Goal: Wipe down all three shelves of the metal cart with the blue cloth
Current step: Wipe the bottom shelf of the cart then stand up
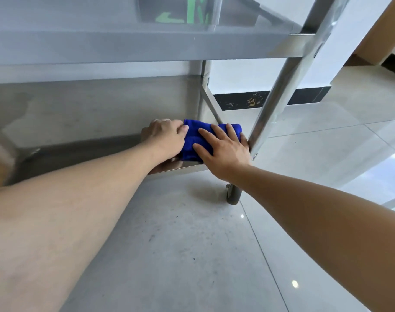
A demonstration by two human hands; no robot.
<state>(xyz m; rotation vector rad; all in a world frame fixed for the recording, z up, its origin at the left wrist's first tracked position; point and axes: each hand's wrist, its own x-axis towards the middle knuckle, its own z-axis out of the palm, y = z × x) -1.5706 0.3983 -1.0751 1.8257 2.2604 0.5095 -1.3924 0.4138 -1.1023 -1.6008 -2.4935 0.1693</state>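
On the brushed-steel bottom shelf (90,113), a flat right hand (223,149) presses the folded blue cloth (192,140); the left hand (162,140) grasps its edge.

Both bare forearms are stretched forward and down, converging. Left hand (163,138) is held knuckles up, fingers bent, thumb laid on the cloth (190,143). Right hand (223,147) is laid flat, palm down, fingers straight and spread, pressed on the cloth. The hands are set side by side, nearly touching.
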